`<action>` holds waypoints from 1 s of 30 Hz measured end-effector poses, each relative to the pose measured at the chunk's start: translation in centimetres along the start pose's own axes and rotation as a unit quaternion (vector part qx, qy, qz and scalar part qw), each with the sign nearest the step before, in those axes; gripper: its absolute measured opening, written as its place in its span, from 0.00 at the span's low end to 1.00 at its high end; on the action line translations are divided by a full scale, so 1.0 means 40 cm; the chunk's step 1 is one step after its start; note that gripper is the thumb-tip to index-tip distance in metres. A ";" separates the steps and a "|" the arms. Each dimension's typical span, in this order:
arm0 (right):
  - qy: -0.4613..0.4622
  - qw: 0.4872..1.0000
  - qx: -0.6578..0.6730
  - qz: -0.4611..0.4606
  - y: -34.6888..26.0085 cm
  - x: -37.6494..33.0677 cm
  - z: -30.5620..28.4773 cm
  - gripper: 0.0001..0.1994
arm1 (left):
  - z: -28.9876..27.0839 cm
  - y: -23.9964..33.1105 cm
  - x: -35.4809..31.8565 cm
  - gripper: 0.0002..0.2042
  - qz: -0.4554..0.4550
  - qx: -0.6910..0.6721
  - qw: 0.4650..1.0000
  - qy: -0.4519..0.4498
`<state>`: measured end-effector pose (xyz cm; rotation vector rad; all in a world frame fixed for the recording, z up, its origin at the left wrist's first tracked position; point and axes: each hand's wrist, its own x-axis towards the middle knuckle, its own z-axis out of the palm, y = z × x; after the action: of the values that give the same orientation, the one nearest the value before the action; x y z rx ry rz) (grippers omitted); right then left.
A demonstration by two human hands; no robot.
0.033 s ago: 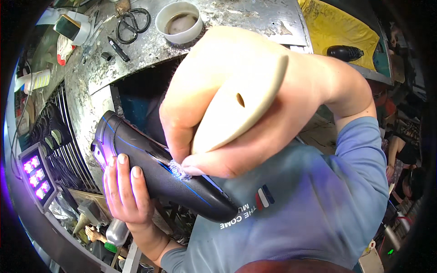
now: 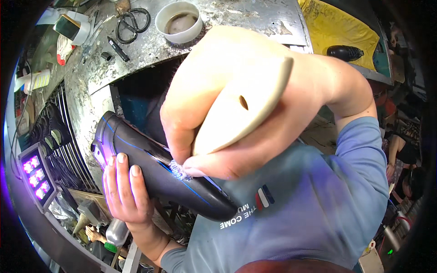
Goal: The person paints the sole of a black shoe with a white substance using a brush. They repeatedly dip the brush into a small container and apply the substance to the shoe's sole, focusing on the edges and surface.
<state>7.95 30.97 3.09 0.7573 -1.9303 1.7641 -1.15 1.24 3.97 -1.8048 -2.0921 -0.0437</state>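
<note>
My left hand (image 2: 129,193) is wrapped under a black shoe (image 2: 150,168), its fingertips pressing on the side near the heel. The shoe has thin blue lines along its upper and is tilted, toe toward my blue shirt. My right hand (image 2: 214,104) is closed around a brush (image 2: 243,107) with a beige, pointed handle that has a small slot in it. The brush's pale, frayed bristles (image 2: 180,170) touch the shoe's upper near its opening. Part of the shoe's far side is hidden behind my right hand.
A white bowl (image 2: 179,22) of brownish liquid stands on the stained metal bench (image 2: 86,86). Black-handled scissors (image 2: 133,25) and a black marker-like stick (image 2: 119,49) lie nearby. A lit purple lamp panel (image 2: 37,177) is at left. A yellow cloth (image 2: 318,27) holds a black shoe-like object (image 2: 345,53).
My right hand and the brush have shifted slightly to the right. The shoe and my left hand stay nearly in place, the left fingertips moving a little.
</note>
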 end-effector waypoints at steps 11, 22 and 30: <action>-0.019 0.999 -0.025 -0.045 -0.021 0.000 -0.005 0.04 | 0.022 0.000 -0.011 0.15 -0.066 0.000 0.998 -0.024; -0.061 0.994 -0.094 0.007 -0.081 -0.036 -0.044 0.04 | 0.028 -0.006 -0.036 0.34 -0.148 -0.029 0.986 -0.073; -0.063 0.989 -0.132 0.023 -0.121 -0.045 -0.050 0.05 | 0.032 0.008 -0.053 0.26 -0.258 -0.110 0.956 -0.081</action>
<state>12.33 32.93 5.87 0.7502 -2.2249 1.4744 -0.94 -0.38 2.05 -1.3555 -2.7200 -0.2848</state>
